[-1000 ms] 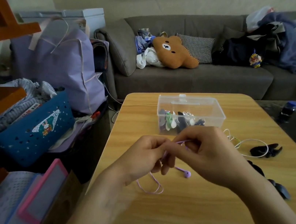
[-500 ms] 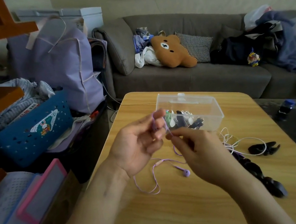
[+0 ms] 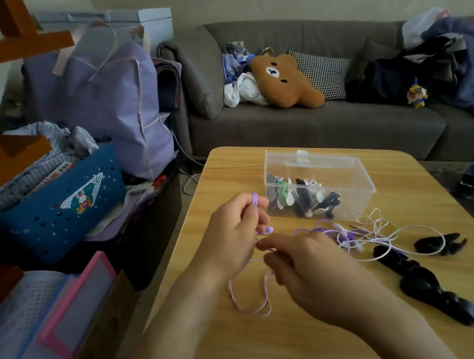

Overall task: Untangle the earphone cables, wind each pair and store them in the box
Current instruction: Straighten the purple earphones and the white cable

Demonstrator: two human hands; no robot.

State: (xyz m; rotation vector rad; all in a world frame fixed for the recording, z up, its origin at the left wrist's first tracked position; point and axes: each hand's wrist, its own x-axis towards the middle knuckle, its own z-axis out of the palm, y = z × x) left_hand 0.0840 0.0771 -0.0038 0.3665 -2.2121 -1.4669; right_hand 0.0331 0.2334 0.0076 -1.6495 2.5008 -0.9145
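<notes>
Purple earphone cable (image 3: 249,302) — both hands' pinched grip

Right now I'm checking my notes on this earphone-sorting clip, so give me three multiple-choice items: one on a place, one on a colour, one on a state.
1. Where does the clear plastic box stand?
A. on the wooden table, beyond the hands
B. on the grey sofa
C. in the blue basket

2. What colour is the earphone cable that the hands work on?
A. green
B. purple
C. black

3. What is the left hand doing?
A. lying flat on the table
B. holding the cable, with turns of it round a fingertip
C. lifting the box

Answers:
1. A: the box sits on the tabletop behind the left hand and right hand.
2. B: the loop hanging below the hands is pale purple.
3. B: purple turns show on a raised finger, and the cable runs down to the right hand, which pinches it.
</notes>
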